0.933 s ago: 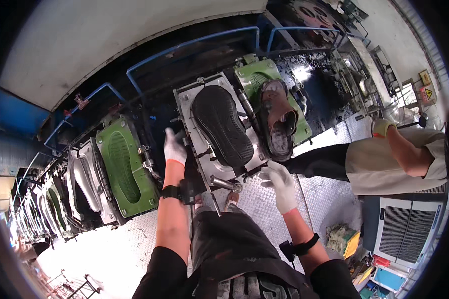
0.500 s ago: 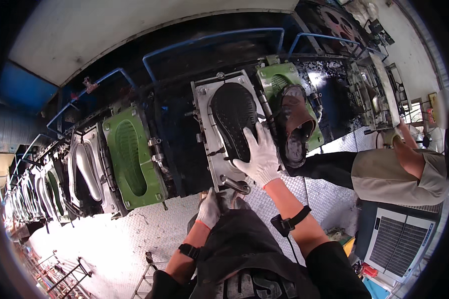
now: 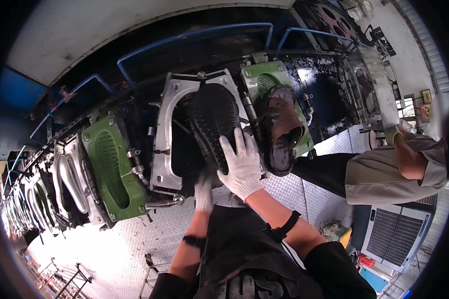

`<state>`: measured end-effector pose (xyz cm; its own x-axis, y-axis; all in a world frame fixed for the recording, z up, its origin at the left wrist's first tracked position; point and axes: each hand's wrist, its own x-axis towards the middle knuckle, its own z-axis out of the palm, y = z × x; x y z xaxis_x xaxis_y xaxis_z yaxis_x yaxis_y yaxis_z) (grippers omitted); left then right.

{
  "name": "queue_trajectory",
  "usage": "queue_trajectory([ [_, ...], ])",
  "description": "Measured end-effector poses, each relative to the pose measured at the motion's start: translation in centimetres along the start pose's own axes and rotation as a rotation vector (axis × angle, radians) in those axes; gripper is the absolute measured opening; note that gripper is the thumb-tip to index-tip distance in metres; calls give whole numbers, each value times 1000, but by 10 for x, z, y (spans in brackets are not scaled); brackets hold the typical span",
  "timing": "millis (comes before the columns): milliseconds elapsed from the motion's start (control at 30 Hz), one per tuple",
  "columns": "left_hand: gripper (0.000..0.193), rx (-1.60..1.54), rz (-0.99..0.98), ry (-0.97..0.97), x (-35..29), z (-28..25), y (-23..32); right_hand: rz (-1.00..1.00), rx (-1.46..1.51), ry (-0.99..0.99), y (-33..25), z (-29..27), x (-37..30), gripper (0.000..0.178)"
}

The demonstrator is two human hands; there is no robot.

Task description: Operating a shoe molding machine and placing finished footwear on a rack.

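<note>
A black shoe sole lies bottom up in a silver metal mould. The mould's left side frame is swung away from the sole, with a dark gap between. Along the sole's other edge runs the right side frame. My right hand, in a white knit glove, rests on the lower part of the sole with its fingers spread. By the sole's near end is my left hand, also gloved; motion smears its fingers. A metal handle sticks out at the left frame's near end.
Right of the mould, a brown and black sandal sits on a green mould. Another green mould and several silver ones stand leftward. Blue pipe rails run behind. A co-worker is at the right, near a grey vented unit.
The mould's left side frame and its handle have swung left, away from the sole. My left hand has moved up towards the sole's near end. My right hand remains on the sole.
</note>
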<state>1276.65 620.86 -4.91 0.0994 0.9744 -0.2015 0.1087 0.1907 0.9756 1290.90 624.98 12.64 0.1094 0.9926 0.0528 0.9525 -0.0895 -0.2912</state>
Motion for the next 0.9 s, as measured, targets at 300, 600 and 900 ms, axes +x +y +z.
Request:
queue_trajectory([
  [300,44,-452,-373,25,97,45,38,-36,99,45,0,-2,10,77],
  [600,43,-521,-607,81,42,42,50,118,1107,231,26,-64,56,79],
  [900,41,-588,-791,155,83,30,85,456,2257,394,148,-135,-42,59],
])
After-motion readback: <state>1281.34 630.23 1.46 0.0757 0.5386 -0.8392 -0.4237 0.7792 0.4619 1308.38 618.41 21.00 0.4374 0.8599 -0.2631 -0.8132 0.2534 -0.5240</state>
